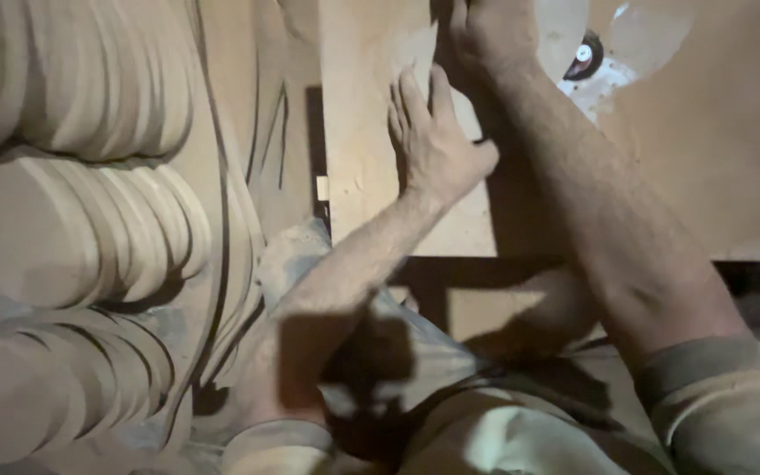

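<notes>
Though my right hand (494, 31) is cut off at the frame's top, grip unreadable, my left hand (433, 141) lies flat, fingers spread, holding nothing, on the pale tan wooden board (362, 158) at upper centre; stacked round wooden discs (72, 220) blur left.

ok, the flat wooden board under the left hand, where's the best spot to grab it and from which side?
Probably its near edge, coming from the person's side. The board lies flat on the bench, and that edge overhangs a dark gap, so fingers could hook under it. The left hand lies palm-down on top; the right hand is at the far end, its grip unclear. The board's left edge sits close to stacked wooden discs.
</notes>
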